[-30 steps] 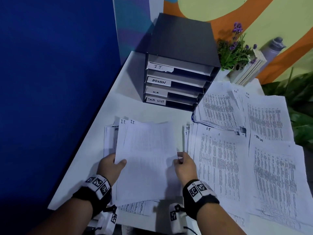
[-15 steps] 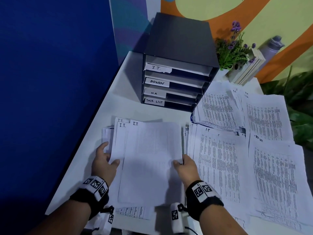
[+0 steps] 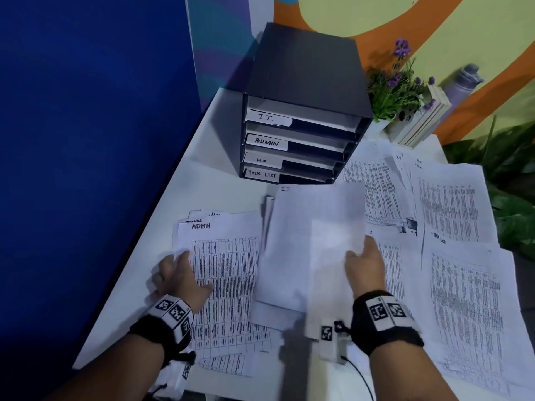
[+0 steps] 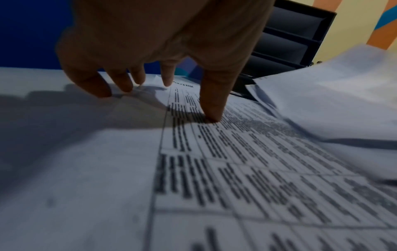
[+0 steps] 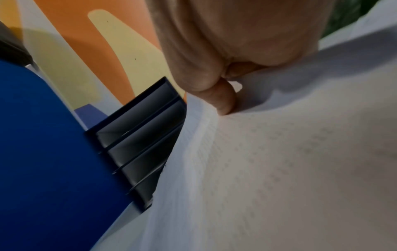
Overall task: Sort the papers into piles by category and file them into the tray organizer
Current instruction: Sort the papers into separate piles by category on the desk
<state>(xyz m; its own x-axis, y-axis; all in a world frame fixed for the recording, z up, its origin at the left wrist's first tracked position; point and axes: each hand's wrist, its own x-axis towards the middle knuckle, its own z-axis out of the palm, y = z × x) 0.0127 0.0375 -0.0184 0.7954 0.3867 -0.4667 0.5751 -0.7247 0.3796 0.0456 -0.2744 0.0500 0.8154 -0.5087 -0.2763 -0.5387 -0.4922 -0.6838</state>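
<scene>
A stack of I.T. papers hangs tilted above the table, just in front of the dark tray organizer. My right hand grips its right edge, thumb on top of the sheets. The organizer's four trays are labelled I.T., ADMIN, H.R and TASK LIST. My left hand rests with spread fingers on the flat ADMIN pile. Its thumb presses the printed table, and it holds nothing.
More printed piles cover the right half of the white table. A potted plant, books and a bottle stand at the back right. A blue wall runs along the table's left edge.
My right hand has lifted the I.T. stack off the ADMIN pile and carried it right and forward toward the organizer. My left hand has let go of it and settled on the uncovered ADMIN pile.
</scene>
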